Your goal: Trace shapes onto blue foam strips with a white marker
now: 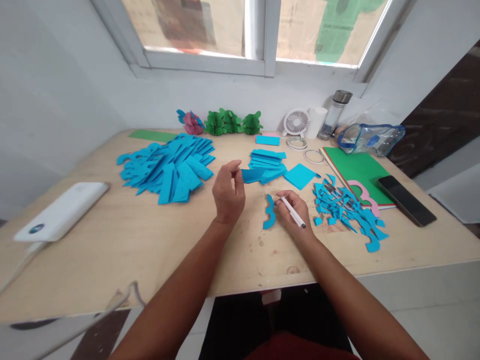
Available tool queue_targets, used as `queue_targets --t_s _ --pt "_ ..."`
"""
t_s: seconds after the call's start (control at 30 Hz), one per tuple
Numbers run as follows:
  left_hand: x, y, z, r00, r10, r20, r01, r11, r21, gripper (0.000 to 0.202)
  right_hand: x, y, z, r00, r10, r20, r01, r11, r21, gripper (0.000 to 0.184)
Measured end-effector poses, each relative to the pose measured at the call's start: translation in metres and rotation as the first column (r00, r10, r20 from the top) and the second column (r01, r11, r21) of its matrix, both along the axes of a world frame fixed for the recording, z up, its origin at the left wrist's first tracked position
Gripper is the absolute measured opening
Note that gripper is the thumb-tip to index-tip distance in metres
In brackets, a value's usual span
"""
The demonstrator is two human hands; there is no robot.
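Observation:
My left hand (229,195) is closed on the end of a folded blue paper piece (252,175), which reaches right to a stack of blue paper strips (267,160). In my right hand (294,212) lies a white marker (292,212), its dark end pointing down toward my wrist. A wavy-edged blue paper cutout (269,214) lies on the table between both hands, just left of the right fingertips. Beside the stack rests a blue paper square (299,176). The right thumb and finger tips are partly hidden.
Left lies a big pile of blue paper pieces (168,165), with a white power bank (62,210) beyond. Blue scraps (341,205), a pink cutout (362,195), green sheets (350,170) and a phone (407,199) are at right. A fan (296,122) and bottle (335,115) stand behind.

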State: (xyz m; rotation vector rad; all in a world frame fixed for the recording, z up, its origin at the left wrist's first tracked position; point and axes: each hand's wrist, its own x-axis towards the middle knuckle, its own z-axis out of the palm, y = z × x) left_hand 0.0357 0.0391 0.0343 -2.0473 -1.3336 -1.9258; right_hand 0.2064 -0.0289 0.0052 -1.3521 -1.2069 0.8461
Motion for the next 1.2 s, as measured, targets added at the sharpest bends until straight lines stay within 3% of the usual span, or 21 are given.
queue_targets --t_s 0.23,0.5,0.8,1.03,1.2 --pt "0.01 -0.012 0.002 0.996 -0.014 -0.089 0.019 0.998 0.052 0.026 -0.001 0.002 0.007 0.994 -0.089 -0.067 0.089 0.996 0.001 0.022" --pt "0.023 -0.028 0.001 0.981 -0.092 -0.168 0.115 0.984 0.133 0.022 -0.002 0.001 0.012 0.987 -0.08 -0.143 0.08 0.997 -0.002 0.03" --pt "0.033 -0.038 0.003 0.897 -0.221 -0.382 0.331 0.91 0.25 0.024 -0.001 0.003 0.016 0.934 -0.106 -0.343 0.118 0.993 0.015 0.029" --pt "0.041 -0.044 0.006 0.839 -0.283 -0.465 0.44 0.856 0.272 0.023 0.001 0.005 0.012 0.905 -0.097 -0.414 0.105 0.994 -0.003 0.026" --pt "0.041 -0.049 0.007 0.834 -0.335 -0.438 0.452 0.87 0.196 0.024 0.0 0.006 0.009 0.906 -0.085 -0.415 0.092 0.996 -0.004 0.021"
